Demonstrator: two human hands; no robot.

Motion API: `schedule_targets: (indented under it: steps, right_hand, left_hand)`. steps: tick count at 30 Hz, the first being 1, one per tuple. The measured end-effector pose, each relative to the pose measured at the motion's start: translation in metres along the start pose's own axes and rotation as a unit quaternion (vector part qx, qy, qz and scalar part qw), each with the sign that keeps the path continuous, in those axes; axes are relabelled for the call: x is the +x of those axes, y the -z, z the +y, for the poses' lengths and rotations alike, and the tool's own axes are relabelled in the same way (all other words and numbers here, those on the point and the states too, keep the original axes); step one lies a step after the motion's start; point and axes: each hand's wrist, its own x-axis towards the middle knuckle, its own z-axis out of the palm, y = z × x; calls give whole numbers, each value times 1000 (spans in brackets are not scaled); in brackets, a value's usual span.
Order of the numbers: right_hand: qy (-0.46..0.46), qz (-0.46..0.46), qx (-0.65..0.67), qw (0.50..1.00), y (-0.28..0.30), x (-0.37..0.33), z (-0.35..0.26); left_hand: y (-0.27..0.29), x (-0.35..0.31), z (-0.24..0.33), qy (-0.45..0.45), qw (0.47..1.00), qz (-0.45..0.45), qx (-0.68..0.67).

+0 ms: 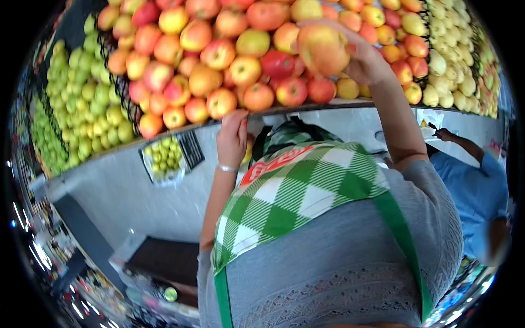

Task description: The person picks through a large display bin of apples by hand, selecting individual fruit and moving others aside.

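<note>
My right hand (pixel 363 60) is raised over the sloping fruit display, its fingers closed round a large yellow-red apple (pixel 322 50). The held apple hangs above the heap of red and orange apples (pixel 219 53). At the front edge of the display is my left hand (pixel 233 139), fingers curled. A yellowish round fruit (pixel 248 152) shows in part beside its palm, seemingly in its grip; the rest of that fruit is hidden by the hand and the apron.
Green fruit (pixel 90 104) fills the display's left section, and pale yellow fruit (pixel 451 52) the right. A crate of yellow-green fruit (pixel 164 156) stands on the floor below. A person in blue (pixel 470 188) is at the right. A dark-topped counter (pixel 161 265) lies lower left.
</note>
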Motion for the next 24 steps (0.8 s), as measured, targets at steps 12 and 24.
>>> schedule_targets:
  steps: [12, 24]
  right_hand:
    - [-324, -16, 207, 923, -64, 9, 201]
    - [-342, -108, 324, 876, -29, 13, 243]
  left_hand:
    - [14, 6, 0, 13, 992, -84, -95]
    - [3, 0, 8, 6, 997, -74, -27]
